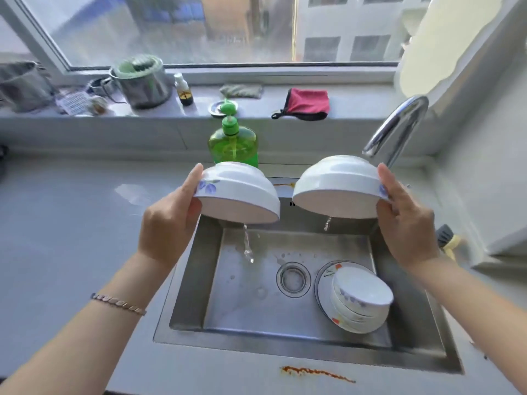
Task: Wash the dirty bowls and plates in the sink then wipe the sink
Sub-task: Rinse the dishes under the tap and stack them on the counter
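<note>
My left hand [168,220] grips a white bowl with a blue flower print [242,192], tipped mouth-down over the steel sink [188,275]. Water streams from its rim. My right hand [405,220] grips a second white bowl [339,183], also tipped over, with drops falling from it. At the right of the sink floor, stacked bowls [362,297] lean on a plate [325,283]. The drain [293,279] lies at the middle of the sink.
A green soap pump bottle [232,143] stands behind the sink. The chrome tap [399,124] arches at the right. A red cloth [308,104], steel pot [142,84] and small bottle [184,91] sit on the windowsill. An orange stain [316,373] marks the front counter.
</note>
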{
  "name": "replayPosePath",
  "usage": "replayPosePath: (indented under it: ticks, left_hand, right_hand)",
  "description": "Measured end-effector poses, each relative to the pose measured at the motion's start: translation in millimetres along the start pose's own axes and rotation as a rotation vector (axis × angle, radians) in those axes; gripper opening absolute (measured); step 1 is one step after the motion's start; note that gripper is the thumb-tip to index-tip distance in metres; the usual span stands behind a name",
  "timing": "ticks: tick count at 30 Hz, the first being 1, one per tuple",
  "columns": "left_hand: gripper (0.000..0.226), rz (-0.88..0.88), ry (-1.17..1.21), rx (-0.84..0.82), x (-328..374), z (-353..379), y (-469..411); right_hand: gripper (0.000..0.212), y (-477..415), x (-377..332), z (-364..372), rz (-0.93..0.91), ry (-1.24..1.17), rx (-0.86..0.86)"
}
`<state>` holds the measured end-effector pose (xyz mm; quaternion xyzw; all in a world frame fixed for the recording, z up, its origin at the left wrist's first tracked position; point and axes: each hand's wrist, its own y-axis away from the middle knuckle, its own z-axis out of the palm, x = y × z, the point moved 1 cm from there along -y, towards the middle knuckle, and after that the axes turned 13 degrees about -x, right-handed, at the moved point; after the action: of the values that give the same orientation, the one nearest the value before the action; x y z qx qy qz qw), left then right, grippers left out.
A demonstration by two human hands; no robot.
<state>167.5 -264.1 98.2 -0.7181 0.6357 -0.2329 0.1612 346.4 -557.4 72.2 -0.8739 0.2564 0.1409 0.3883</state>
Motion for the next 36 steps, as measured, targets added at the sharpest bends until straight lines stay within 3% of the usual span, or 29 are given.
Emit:
replayPosePath:
  ticks: [4, 8, 10, 12, 14, 16, 19, 23, 29, 36]
  left_hand:
    - [0.041, -0.069, -0.035, -0.018, 11.6, -1.4, 10.7]
    - [0.046, -0.246, -0.076, -0.133, 22.3, 8.1, 30.0]
    - [0.047, -0.513, 0.045, -0.325, 27.0, 10.4, 34.7]
    - [0.047, -0.809, 0.321, -0.563, 29.0, 16.2, 42.5]
    - [0.039, -1.004, 0.620, -0.633, 32.3, 20.7, 49.3]
    - [0.032, -1.107, 0.765, -0.672, 39.4, 21.5, 55.7]
    - [0.024, -1.129, 0.867, -0.781, 55.4, 23.3, 63.2]
    - [0.018, -1.149, 0.973, -0.844, 73.6, 22.3, 68.0]
    - [0.043, -1.074, 1.131, -0.740, 83.9, 23.7, 78.1]
    - [0.045, -1.062, 1.180, -0.691, 94.8, 27.0, 77.9]
  right_hand:
    - [0.060, 8.0, 7.1, -6.2, -0.137, 0.010, -0.050]
    - [0.067, 22.3, 3.2, -3.5, -0.067, -0.047, -0.124]
    - [0.061, 28.2, -0.1, -3.7, 0.123, -0.088, -0.154]
    - [0.058, 30.5, -5.6, -6.5, 0.423, -0.239, -0.199]
    - [0.062, 32.5, -12.9, -6.7, 0.692, -0.525, -0.287]
    - [0.063, 32.8, -24.4, -4.4, 0.827, -0.782, -0.370]
    - [0.056, 32.8, -40.8, 5.3, 0.909, -0.931, -0.531]
    - [0.056, 37.6, -55.0, 20.0, 0.941, -0.942, -0.709]
    - [0.051, 44.2, -60.4, 35.0, 0.976, -0.923, -0.868]
    - [0.050, 45.1, -55.8, 40.3, 1.044, -1.029, -0.921]
